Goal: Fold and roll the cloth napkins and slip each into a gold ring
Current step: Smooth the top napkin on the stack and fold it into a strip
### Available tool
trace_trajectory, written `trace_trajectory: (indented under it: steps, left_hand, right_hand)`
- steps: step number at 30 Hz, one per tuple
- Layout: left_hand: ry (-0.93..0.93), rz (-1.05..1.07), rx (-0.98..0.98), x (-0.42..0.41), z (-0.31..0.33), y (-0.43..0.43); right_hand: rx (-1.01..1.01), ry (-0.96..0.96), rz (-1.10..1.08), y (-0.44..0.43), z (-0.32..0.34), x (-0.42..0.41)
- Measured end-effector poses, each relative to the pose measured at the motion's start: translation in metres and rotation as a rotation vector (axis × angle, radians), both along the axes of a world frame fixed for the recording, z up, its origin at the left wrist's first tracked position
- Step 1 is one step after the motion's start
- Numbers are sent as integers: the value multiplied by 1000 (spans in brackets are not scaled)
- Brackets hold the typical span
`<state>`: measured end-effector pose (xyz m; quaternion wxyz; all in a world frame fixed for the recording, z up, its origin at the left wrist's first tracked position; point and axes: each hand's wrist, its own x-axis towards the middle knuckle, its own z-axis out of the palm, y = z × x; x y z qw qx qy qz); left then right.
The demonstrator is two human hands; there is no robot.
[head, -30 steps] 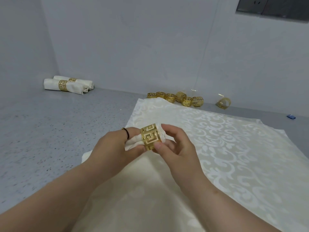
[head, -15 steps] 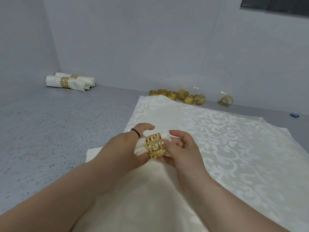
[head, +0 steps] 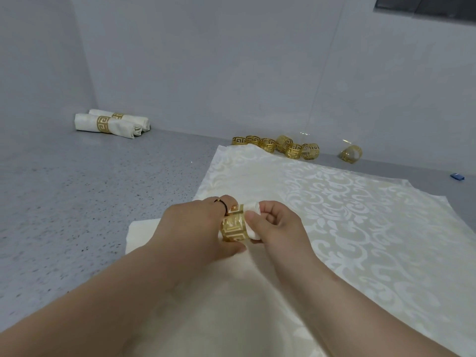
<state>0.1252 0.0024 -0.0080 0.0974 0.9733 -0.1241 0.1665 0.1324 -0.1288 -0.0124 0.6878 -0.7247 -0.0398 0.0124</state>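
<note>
Both my hands meet over the patterned cloth (head: 347, 228): my left hand (head: 195, 228) curls around the rolled napkin (head: 253, 233), while my right hand (head: 275, 228) pinches the napkin's end just beside the gold ring (head: 234, 228) circling it; spare rings (head: 278, 146) lie by the wall, two finished rolls (head: 110, 122) far left
</note>
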Motion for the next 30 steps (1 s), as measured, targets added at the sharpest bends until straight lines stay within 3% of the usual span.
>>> trace_trajectory:
  steps: [13, 15, 19, 20, 23, 27, 30]
  left_hand:
    - [1, 145, 101, 8, 4, 32]
    - [10, 165, 115, 8, 5, 35]
    - [0, 152, 137, 7, 7, 36]
    - [3, 134, 146, 6, 7, 35]
    - [77, 66, 144, 4, 7, 29]
    - [200, 35, 92, 4, 12, 36]
    - [339, 31, 58, 3, 19, 55]
  right_hand:
    - [103, 26, -72, -12, 2, 7]
    - [-58, -83, -44, -11, 3, 7]
    - [-923, -759, -154, -4, -8, 3]
    - [-1043, -824, -154, -3, -11, 3]
    - [-1125, -837, -135, -4, -10, 5]
    - [-1046, -543, 75, -10, 1, 2]
    - [-998, -525, 90, -14, -5, 6]
